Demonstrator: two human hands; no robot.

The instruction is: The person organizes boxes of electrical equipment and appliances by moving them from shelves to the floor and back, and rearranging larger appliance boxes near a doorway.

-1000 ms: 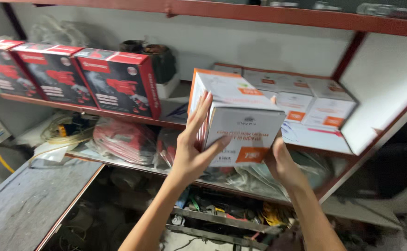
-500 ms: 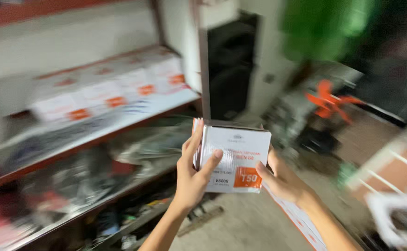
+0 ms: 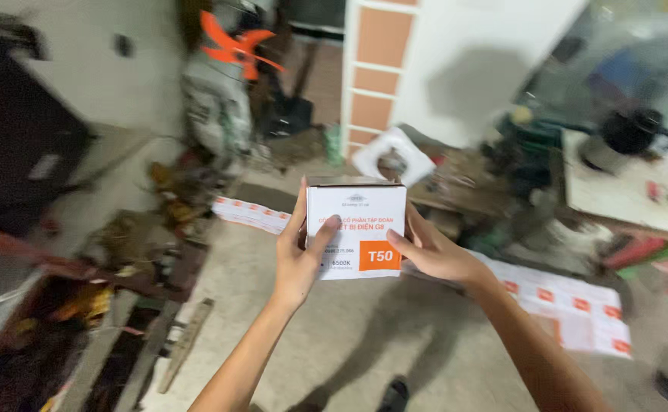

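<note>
I hold a white cardboard box [image 3: 357,221] with an orange patch on its front at chest height, over a concrete floor. My left hand [image 3: 302,255] grips its left side, thumb laid across the front face. My right hand [image 3: 433,250] clasps its right side and lower corner. The box stands upright with its front facing me.
Flattened white and orange cartons [image 3: 570,301] lie on the floor to the right, with more [image 3: 250,214] behind the box. Cluttered low racks [image 3: 97,305] stand at the left. A white and orange pillar [image 3: 372,69], an orange fan [image 3: 231,46] and a littered table [image 3: 631,183] are beyond.
The view has swung from the shelf of boxes round to the room and floor. The box stays gripped in both hands, carried away from the shelf.
</note>
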